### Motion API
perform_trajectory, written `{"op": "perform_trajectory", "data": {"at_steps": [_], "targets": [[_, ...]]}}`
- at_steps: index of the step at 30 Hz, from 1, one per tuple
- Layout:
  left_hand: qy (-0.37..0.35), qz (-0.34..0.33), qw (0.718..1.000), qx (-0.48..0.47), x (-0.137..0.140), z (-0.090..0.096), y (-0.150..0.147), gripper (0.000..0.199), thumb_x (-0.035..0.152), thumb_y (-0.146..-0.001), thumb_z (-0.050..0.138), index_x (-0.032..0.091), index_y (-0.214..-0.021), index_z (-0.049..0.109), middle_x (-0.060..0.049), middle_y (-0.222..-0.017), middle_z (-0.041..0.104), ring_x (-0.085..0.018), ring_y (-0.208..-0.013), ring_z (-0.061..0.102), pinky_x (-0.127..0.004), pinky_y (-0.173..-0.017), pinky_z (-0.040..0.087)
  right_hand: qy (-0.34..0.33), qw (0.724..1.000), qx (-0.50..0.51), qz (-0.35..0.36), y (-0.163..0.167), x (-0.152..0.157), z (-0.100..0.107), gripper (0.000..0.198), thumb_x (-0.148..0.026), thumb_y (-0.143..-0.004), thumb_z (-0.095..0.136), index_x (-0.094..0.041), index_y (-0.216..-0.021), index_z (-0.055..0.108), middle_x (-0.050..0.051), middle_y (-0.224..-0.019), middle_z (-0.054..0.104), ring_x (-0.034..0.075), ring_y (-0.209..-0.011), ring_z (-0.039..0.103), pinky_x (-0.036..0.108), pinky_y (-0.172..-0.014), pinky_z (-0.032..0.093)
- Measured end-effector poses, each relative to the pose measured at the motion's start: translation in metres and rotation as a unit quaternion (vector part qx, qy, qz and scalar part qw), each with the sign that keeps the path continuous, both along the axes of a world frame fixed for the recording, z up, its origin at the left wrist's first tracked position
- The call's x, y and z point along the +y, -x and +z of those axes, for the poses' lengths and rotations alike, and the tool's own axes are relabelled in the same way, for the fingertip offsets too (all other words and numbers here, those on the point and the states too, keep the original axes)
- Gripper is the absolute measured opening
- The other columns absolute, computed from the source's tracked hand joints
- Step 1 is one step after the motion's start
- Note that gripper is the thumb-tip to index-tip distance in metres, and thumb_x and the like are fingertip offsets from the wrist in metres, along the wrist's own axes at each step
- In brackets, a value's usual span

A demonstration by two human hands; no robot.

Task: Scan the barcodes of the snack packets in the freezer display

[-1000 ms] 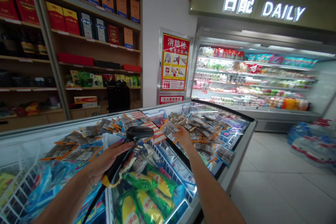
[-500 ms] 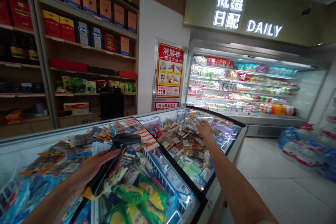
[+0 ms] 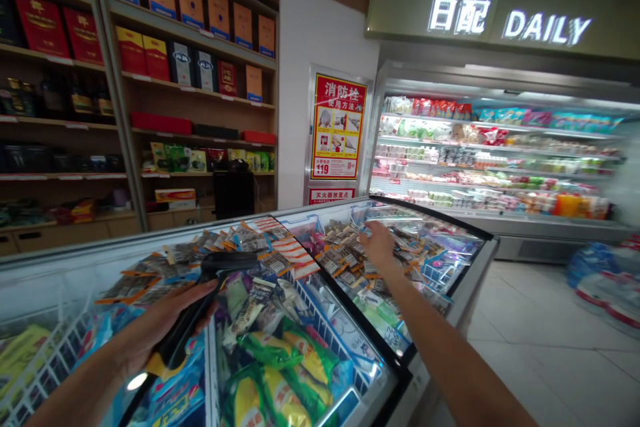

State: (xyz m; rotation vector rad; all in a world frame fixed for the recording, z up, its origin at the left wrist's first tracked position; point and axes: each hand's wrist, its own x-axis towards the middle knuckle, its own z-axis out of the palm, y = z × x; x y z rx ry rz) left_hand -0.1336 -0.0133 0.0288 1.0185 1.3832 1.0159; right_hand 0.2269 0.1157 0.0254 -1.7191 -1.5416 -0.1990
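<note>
My left hand (image 3: 173, 320) is closed around the handle of a black barcode scanner (image 3: 190, 327), whose head points right and whose cable runs down from a yellow-trimmed base. Over the right part of a chest freezer (image 3: 400, 380), my right hand (image 3: 380, 247) hovers above small flat packets (image 3: 345, 257) with grey barcode labels and orange edges. Its thumb and forefinger look a little apart, with no packet visible between them. More such packets (image 3: 135, 280) lie in a row on the freezer's left glass. Below the glass, green and yellow bags (image 3: 280, 390) fill a wire basket.
A dark frame bar (image 3: 345, 293) divides the freezer top. Shelves (image 3: 200, 103) with boxed goods line the left wall. Behind the freezer stands a lit refrigerated case (image 3: 500, 180). Bundled water bottles (image 3: 595, 273) sit on the tiled floor at right.
The view has swung left, so the background sits farther right. My right hand has moved left across the packets. My left hand still grips the scanner.
</note>
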Motion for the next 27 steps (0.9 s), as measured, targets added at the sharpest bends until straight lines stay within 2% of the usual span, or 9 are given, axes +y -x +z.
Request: {"op": "perform_trajectory", "data": {"at_steps": [2, 5, 6, 10, 12, 15, 20, 24, 27], "targets": [[-0.001, -0.007, 1.000, -0.010, 0.000, 0.003, 0.001, 0.042, 0.056, -0.060, 0.061, 0.015, -0.070, 0.057, 0.002, -0.052, 0.056, -0.008, -0.043, 0.047, -0.018, -0.038, 0.036, 0.028, 0.981, -0.121, 0.149, 0.047, -0.005, -0.012, 0.034, -0.028, -0.077, 0.050, -0.015, -0.107, 0.057, 0.012, -0.114, 0.057, 0.025, -0.107, 0.048, 0.041, -0.091, 0.033], [0.000, -0.014, 1.000, -0.010, 0.000, 0.008, 0.000, 0.043, 0.057, -0.059, 0.060, 0.015, -0.066, 0.057, 0.002, -0.050, 0.054, -0.008, -0.043, 0.046, -0.018, -0.037, 0.035, 0.043, 0.941, -0.217, 0.255, 0.113, -0.008, -0.033, 0.039, -0.026, -0.069, 0.060, -0.022, -0.108, 0.056, 0.006, -0.112, 0.059, 0.023, -0.105, 0.049, 0.040, -0.091, 0.032], [-0.002, -0.019, 1.000, -0.004, 0.000, 0.009, -0.001, 0.044, 0.058, -0.059, 0.060, 0.015, -0.064, 0.056, 0.002, -0.049, 0.053, -0.008, -0.042, 0.045, -0.018, -0.037, 0.034, 0.049, 0.925, -0.258, 0.275, 0.131, -0.008, -0.039, 0.041, -0.023, -0.069, 0.059, -0.021, -0.109, 0.055, 0.007, -0.113, 0.059, 0.024, -0.105, 0.049, 0.042, -0.090, 0.033], [-0.035, -0.040, 0.999, 0.008, 0.001, 0.009, -0.005, 0.043, 0.057, -0.060, 0.059, 0.015, -0.061, 0.055, 0.002, -0.051, 0.055, -0.008, -0.043, 0.046, -0.017, -0.038, 0.033, 0.054, 0.913, -0.284, 0.286, 0.169, -0.005, -0.050, 0.022, -0.009, -0.072, 0.052, -0.016, -0.088, 0.065, 0.009, -0.093, 0.066, 0.024, -0.092, 0.055, 0.041, -0.085, 0.035], [-0.043, -0.047, 0.998, 0.006, 0.003, 0.007, -0.005, 0.043, 0.057, -0.061, 0.058, 0.015, -0.060, 0.055, 0.001, -0.051, 0.055, -0.008, -0.043, 0.046, -0.018, -0.040, 0.034, 0.044, 0.917, -0.279, 0.283, 0.171, -0.003, -0.047, 0.020, -0.010, -0.076, 0.047, -0.016, -0.080, 0.066, 0.009, -0.083, 0.067, 0.023, -0.086, 0.056, 0.039, -0.082, 0.036], [-0.044, -0.053, 0.998, -0.009, 0.006, 0.003, -0.002, 0.041, 0.055, -0.063, 0.059, 0.015, -0.063, 0.054, 0.001, -0.054, 0.057, -0.008, -0.044, 0.047, -0.019, -0.042, 0.035, 0.011, 0.933, -0.242, 0.266, 0.159, -0.003, -0.038, 0.023, -0.017, -0.083, 0.042, -0.018, -0.087, 0.064, 0.007, -0.090, 0.065, 0.021, -0.090, 0.054, 0.034, -0.081, 0.037], [-0.035, -0.060, 0.998, -0.009, 0.007, 0.001, -0.008, 0.040, 0.054, -0.064, 0.058, 0.014, -0.062, 0.053, 0.001, -0.053, 0.056, -0.008, -0.044, 0.047, -0.019, -0.042, 0.034, -0.100, 0.956, 0.051, 0.270, 0.118, -0.001, -0.036, 0.021, -0.016, -0.078, 0.044, -0.017, -0.084, 0.064, 0.005, -0.082, 0.065, 0.016, -0.078, 0.057, 0.027, -0.073, 0.042], [-0.029, -0.065, 0.997, -0.011, 0.004, 0.001, -0.023, 0.038, 0.052, -0.063, 0.060, 0.015, -0.063, 0.053, 0.003, -0.050, 0.054, -0.007, -0.041, 0.045, -0.018, -0.041, 0.033, -0.086, 0.936, 0.235, 0.250, 0.086, -0.002, -0.052, 0.023, -0.018, -0.073, 0.041, -0.016, -0.076, 0.064, 0.002, -0.070, 0.066, 0.016, -0.068, 0.059, 0.025, -0.066, 0.043], [-0.027, -0.064, 0.997, -0.027, 0.002, -0.001, -0.030, 0.037, 0.051, -0.061, 0.062, 0.015, -0.066, 0.052, 0.004, -0.050, 0.055, -0.007, -0.042, 0.046, -0.018, -0.041, 0.033, -0.063, 0.940, 0.255, 0.218, 0.070, -0.002, -0.065, 0.025, -0.024, -0.072, 0.041, -0.017, -0.061, 0.062, 0.003, -0.068, 0.065, 0.017, -0.070, 0.058, 0.027, -0.068, 0.042]]}}
